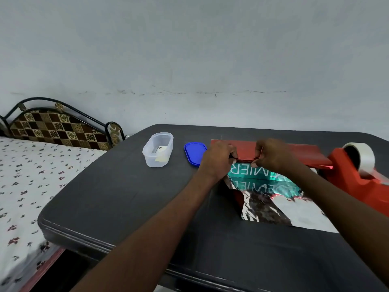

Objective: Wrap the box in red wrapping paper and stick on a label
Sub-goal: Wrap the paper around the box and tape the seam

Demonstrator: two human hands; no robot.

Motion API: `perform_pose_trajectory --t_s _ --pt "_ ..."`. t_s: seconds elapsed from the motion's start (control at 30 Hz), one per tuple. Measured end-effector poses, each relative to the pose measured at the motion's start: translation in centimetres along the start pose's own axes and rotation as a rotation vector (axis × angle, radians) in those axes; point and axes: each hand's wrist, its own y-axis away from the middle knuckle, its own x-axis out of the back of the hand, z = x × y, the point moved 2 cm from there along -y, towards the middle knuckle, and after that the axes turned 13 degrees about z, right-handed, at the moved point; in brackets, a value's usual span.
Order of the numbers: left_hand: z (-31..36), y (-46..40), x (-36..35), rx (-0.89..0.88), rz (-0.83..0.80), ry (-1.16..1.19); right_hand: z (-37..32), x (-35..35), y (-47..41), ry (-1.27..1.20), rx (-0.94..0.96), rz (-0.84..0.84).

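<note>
A teal box [248, 172] with white lettering lies on a sheet of red wrapping paper [299, 152] whose shiny silver inner side spreads toward me on the dark table [126, 197]. The far part of the paper is folded up over the box's far edge. My left hand [219, 159] and my right hand [271, 157] each pinch the folded edge of the red paper, close together above the box. A clear plastic tub [157, 149] at the left holds small paper labels.
A blue lid [194, 153] lies between the tub and my left hand. A red tape dispenser [355, 171] with a roll of clear tape stands at the right edge. A bed with a patterned headboard [59, 129] lies left of the table.
</note>
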Motion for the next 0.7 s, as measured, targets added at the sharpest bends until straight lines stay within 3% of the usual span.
perform_pose_trajectory --t_s 0.37,0.57,0.7 --pt "0.9 0.6 -1.0 0.033 0.07 -0.047 1.8 0.4 0.3 -0.271 -0.08 -0.087" --pt "0.8 0.3 -0.6 0.034 0.047 -0.052 3.1 0.8 1.9 -0.654 -0.193 -0.023" --pt "0.6 0.5 -0.6 0.042 0.042 -0.052 2.5 0.4 2.0 -0.627 -0.163 0.011"
